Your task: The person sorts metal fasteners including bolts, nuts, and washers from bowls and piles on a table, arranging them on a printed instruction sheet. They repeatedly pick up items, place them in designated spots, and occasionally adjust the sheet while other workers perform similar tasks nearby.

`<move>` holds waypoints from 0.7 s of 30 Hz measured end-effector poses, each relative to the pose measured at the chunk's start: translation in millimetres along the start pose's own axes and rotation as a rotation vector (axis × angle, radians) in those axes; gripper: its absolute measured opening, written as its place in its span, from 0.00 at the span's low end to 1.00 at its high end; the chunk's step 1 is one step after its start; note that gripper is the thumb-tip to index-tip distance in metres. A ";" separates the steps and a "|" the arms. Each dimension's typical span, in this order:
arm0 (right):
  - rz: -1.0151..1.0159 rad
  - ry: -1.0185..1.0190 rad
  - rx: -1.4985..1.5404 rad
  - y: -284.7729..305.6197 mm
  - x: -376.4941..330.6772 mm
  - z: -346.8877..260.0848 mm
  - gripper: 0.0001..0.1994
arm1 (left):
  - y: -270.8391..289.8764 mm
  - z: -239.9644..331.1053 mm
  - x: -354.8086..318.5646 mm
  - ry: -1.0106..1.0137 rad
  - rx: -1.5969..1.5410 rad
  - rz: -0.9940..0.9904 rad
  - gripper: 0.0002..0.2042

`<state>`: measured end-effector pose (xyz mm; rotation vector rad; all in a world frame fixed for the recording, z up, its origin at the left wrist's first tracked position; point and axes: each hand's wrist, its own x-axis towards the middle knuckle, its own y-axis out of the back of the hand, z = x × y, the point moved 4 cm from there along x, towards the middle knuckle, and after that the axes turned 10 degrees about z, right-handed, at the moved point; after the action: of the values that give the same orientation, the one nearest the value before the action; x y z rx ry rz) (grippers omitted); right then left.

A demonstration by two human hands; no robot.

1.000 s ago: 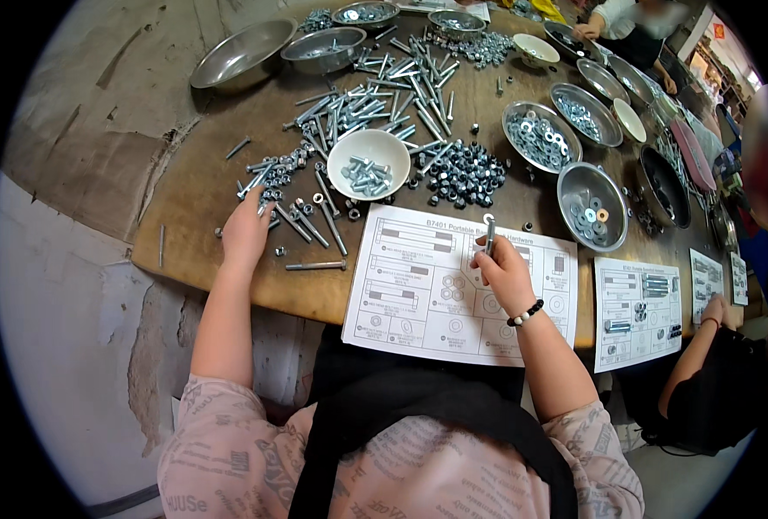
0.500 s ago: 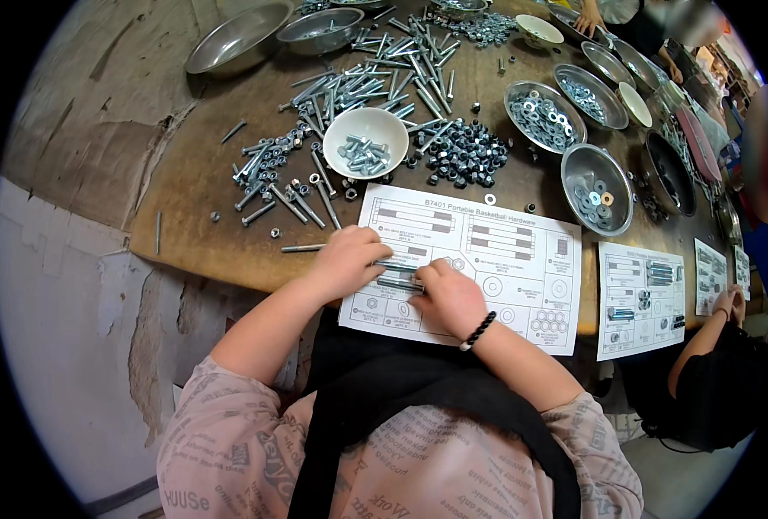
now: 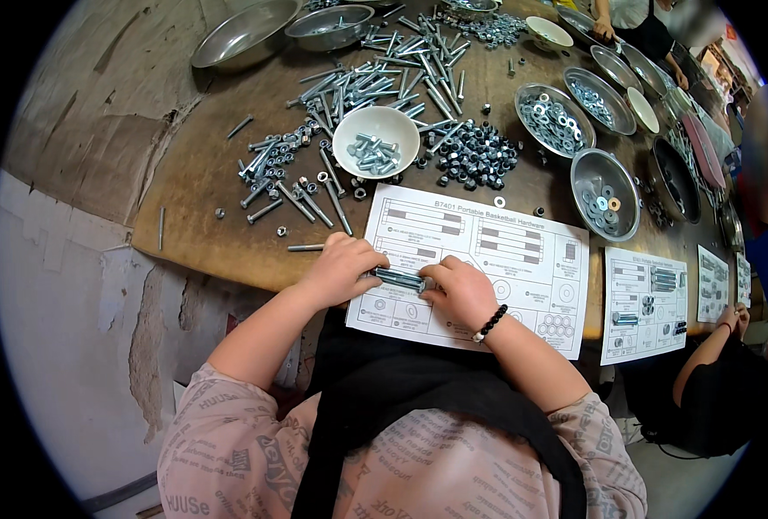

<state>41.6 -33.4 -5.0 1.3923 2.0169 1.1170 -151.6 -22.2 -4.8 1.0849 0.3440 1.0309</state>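
Observation:
Between my hands lies a small bundle of silver bolts (image 3: pixel 400 278), side by side on a white printed hardware sheet (image 3: pixel 531 298). The fingers of my left hand (image 3: pixel 341 270) are closed at the bundle's left end. At its right end, my right hand (image 3: pixel 464 296), with a beaded bracelet at the wrist, pinches the bolts with thumb and fingers. The fingertips hide parts of both ends. A loose bolt (image 3: pixel 306 248) pokes out beside my left hand. Just beyond the sheet stands a white bowl (image 3: pixel 342 134) holding short bolts.
Loose bolts (image 3: pixel 358 86) and dark-ringed nuts (image 3: pixel 477 154) are heaped beyond the sheet. Metal bowls of washers (image 3: pixel 553 125) stand to the right. Another sheet (image 3: pixel 643 339) with hardware on it lies farther right, near a co-worker's arm (image 3: pixel 704 355). The table edge (image 3: pixel 228 275) runs near me.
My hands have come to both ends of the bolts, which now lie together in a straighter bundle. The whole view has shifted slightly.

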 end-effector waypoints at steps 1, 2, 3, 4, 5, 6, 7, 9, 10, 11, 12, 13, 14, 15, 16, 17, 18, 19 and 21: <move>-0.011 0.005 -0.005 -1.2 -0.4 0.6 0.14 | -1.1 -0.7 -1.2 0.001 -0.003 0.006 0.15; 0.000 0.010 -0.001 -1.1 -0.5 0.9 0.14 | -1.2 -1.0 -1.4 0.001 -0.014 0.010 0.15; 0.010 0.015 0.003 -0.7 -0.2 1.1 0.14 | -0.8 -1.6 -0.9 0.002 -0.026 0.014 0.15; 0.021 0.022 0.007 -0.3 0.2 1.6 0.13 | -0.2 -1.9 -1.0 0.003 -0.037 0.019 0.15; 0.018 -0.001 0.036 -0.5 -0.4 3.6 0.14 | 1.2 -3.2 -2.8 0.059 -0.075 0.047 0.16; 0.015 -0.022 0.065 -0.6 -2.3 6.2 0.14 | 2.6 -3.5 -5.8 0.117 -0.113 0.076 0.16; 0.016 -0.038 0.095 0.1 -1.2 8.5 0.14 | 6.7 -5.0 -7.6 0.172 -0.144 0.109 0.16; 0.036 -0.066 0.133 6.3 -5.6 13.9 0.14 | 12.7 -2.4 -17.3 0.277 -0.167 0.175 0.16; 0.046 -0.083 0.171 8.0 -8.6 17.6 0.14 | 11.7 -2.3 -24.0 0.314 -0.156 0.205 0.15; 0.057 -0.101 0.208 9.8 -10.5 21.2 0.14 | 8.8 -3.0 -30.1 0.351 -0.146 0.236 0.15; 0.049 -0.115 0.216 11.0 -10.7 24.3 0.14 | 4.0 -3.2 -34.9 0.379 -0.172 0.271 0.15; 0.052 -0.121 0.224 12.4 -10.3 26.7 0.13 | -0.5 -0.9 -38.5 0.494 -0.288 0.208 0.15; 0.055 -0.128 0.232 13.5 -9.4 28.8 0.13 | -4.1 0.6 -40.1 0.481 -0.311 0.231 0.15; 0.058 -0.136 0.240 14.0 -8.6 30.4 0.13 | -6.1 0.0 -41.7 0.466 -0.335 0.254 0.15; 0.076 -0.145 0.260 14.4 -8.3 32.0 0.12 | -5.0 -1.4 -42.3 0.482 -0.350 0.238 0.15; 0.096 -0.151 0.273 15.6 -8.8 33.4 0.12 | -3.1 -3.1 -42.3 0.497 -0.364 0.223 0.15; 0.116 -0.157 0.286 17.0 -9.8 35.0 0.12 | -1.3 -5.3 -42.4 0.512 -0.380 0.207 0.15; 0.139 -0.164 0.299 19.3 -10.1 37.2 0.12 | 2.4 -9.6 -42.2 0.504 -0.376 0.246 0.15; 0.169 -0.197 0.312 22.2 -11.9 46.2 0.11 | 10.0 -22.1 -43.2 0.487 -0.369 0.323 0.15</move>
<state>92.4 -23.7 -14.5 1.7796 2.0200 0.7144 -194.2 -44.6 -16.7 0.5557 0.3536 1.5823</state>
